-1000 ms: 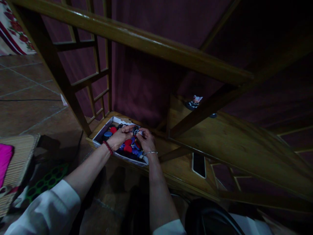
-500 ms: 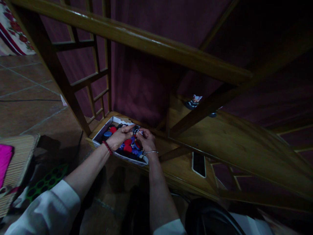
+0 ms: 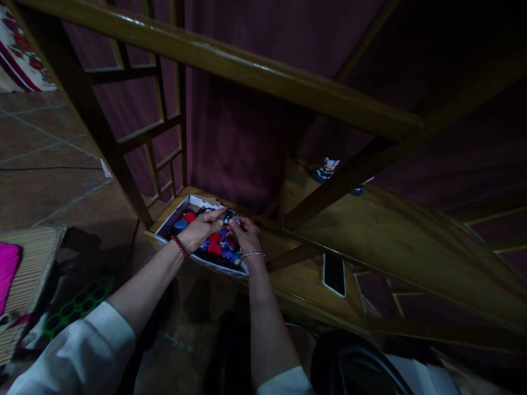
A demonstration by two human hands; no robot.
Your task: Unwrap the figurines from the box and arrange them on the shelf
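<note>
A shallow white cardboard box [image 3: 171, 218] on the lower wooden shelf is filled with several small red, blue and dark figurines [image 3: 214, 244]. Over its far right part, a small black-and-white figurine [image 3: 229, 218] sits between my hands. My right hand [image 3: 247, 237], with a silver bracelet, pinches it with bent fingers. From the other side, my left hand [image 3: 198, 232], wearing a red bead bracelet, has its thumb and fingers against the figurine. Fingers cover much of it, so its details are hard to see.
Similar figurines [image 3: 327, 169] stand on the raised shelf [image 3: 395, 230] at right, partly behind a slanted post. A phone [image 3: 334, 274] lies on the lower shelf. A wooden rail [image 3: 230, 63] crosses above my hands. A woven-topped seat [image 3: 35, 280] stands at left.
The figurine seems slightly turned between my fingers, showing less of its pale part. Both hands stay over the box, and the view has shifted a little.
</note>
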